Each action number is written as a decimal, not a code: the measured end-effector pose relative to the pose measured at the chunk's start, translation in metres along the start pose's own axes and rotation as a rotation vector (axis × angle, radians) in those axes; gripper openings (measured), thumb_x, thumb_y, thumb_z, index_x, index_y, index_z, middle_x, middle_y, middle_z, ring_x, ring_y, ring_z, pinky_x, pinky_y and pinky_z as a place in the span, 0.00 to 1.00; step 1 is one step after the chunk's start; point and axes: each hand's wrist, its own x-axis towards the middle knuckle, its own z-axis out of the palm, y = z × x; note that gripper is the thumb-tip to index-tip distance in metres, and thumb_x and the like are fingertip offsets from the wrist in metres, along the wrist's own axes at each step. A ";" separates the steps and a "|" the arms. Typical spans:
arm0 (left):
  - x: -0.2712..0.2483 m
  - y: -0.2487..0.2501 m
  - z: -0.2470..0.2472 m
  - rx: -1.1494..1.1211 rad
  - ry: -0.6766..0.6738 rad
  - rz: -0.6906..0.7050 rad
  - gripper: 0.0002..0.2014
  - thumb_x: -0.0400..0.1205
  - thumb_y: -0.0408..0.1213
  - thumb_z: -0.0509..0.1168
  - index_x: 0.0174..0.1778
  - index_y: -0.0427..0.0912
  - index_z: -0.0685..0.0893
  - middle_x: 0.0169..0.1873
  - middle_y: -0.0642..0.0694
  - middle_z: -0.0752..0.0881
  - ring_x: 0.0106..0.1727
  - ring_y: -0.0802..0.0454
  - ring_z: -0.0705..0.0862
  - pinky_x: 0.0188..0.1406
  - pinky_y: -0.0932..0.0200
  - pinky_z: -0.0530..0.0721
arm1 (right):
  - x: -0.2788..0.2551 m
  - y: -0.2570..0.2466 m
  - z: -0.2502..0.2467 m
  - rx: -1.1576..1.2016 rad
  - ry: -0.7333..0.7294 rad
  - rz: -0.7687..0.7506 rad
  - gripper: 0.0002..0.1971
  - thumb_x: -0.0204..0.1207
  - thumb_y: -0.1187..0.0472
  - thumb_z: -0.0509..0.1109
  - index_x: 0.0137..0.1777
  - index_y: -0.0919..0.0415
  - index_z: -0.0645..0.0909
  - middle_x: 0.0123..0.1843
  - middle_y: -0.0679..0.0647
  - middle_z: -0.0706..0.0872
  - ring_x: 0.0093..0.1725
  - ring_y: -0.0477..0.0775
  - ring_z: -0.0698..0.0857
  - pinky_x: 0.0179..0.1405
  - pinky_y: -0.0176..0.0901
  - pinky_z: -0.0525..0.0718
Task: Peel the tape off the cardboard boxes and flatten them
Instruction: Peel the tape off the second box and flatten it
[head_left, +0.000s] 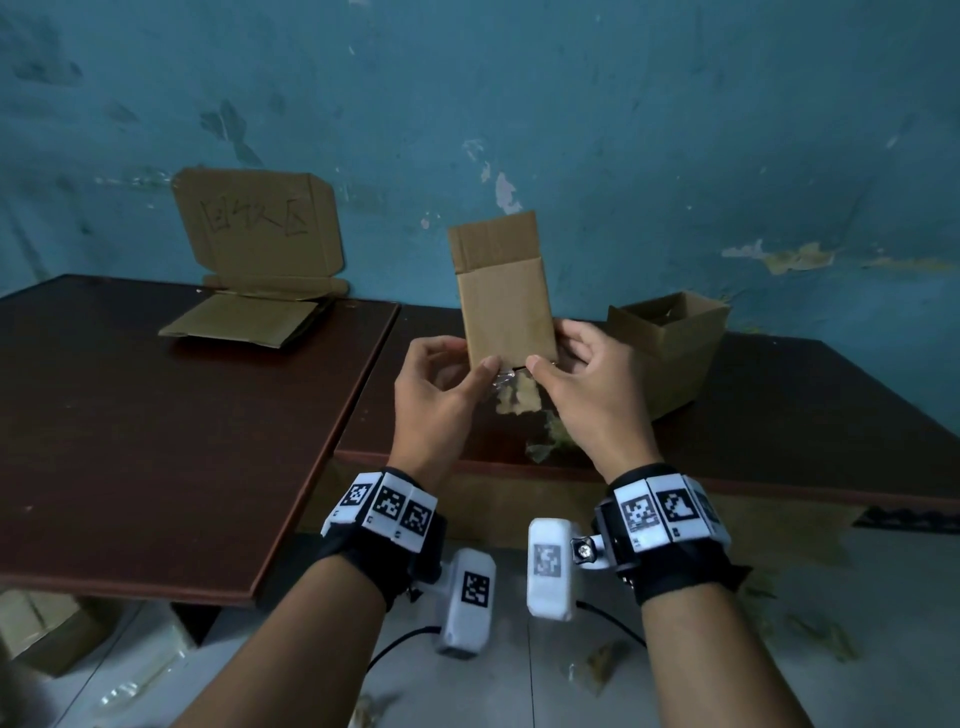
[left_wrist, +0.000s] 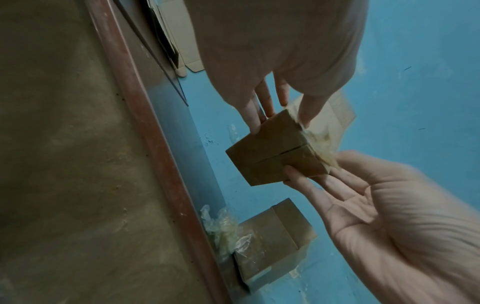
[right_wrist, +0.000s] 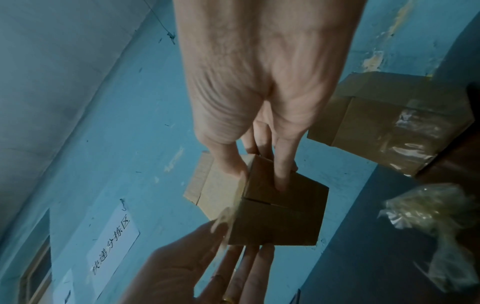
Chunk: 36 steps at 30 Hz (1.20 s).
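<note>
Peeling step: both hands hold the box (head_left: 506, 306) above the bench (head_left: 779, 395); left hand (head_left: 441, 384) pinches tape (head_left: 506, 387), right hand (head_left: 582, 374) grips box. Next: pull tape free, then flatten.

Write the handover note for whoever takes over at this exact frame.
Left hand: pinches the loose tape at the bottom edge of the small box.
Right hand: grips the small box at its lower right, thumb in front, fingers behind and on the bottom.
The small box is held upright above the table; its top flap is open, its bottom flaps are closed.
Done: flattened cardboard lies at the back left, under a cardboard sign; tape scraps lie on the table.
Left: finish peeling, flatten this box, then the open box to the right, which has tape on it.
</note>
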 end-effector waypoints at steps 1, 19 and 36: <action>0.000 -0.001 0.000 0.009 -0.005 0.002 0.17 0.80 0.28 0.80 0.60 0.36 0.81 0.57 0.38 0.90 0.58 0.47 0.94 0.52 0.50 0.94 | -0.001 0.000 -0.001 -0.003 -0.009 -0.001 0.27 0.80 0.64 0.80 0.79 0.59 0.81 0.73 0.52 0.89 0.70 0.46 0.88 0.70 0.47 0.89; 0.002 -0.003 -0.003 0.122 -0.070 0.029 0.31 0.76 0.44 0.85 0.75 0.52 0.82 0.66 0.59 0.89 0.71 0.62 0.86 0.73 0.38 0.87 | -0.006 -0.001 0.008 0.133 0.002 -0.007 0.24 0.79 0.71 0.78 0.75 0.63 0.84 0.65 0.52 0.93 0.60 0.41 0.93 0.60 0.38 0.91; -0.005 0.010 0.003 -0.089 -0.146 0.019 0.34 0.78 0.24 0.80 0.81 0.40 0.80 0.54 0.55 0.94 0.52 0.39 0.95 0.54 0.43 0.95 | -0.006 0.001 0.011 0.270 0.033 0.068 0.12 0.83 0.68 0.78 0.64 0.61 0.87 0.54 0.54 0.96 0.52 0.49 0.96 0.55 0.49 0.95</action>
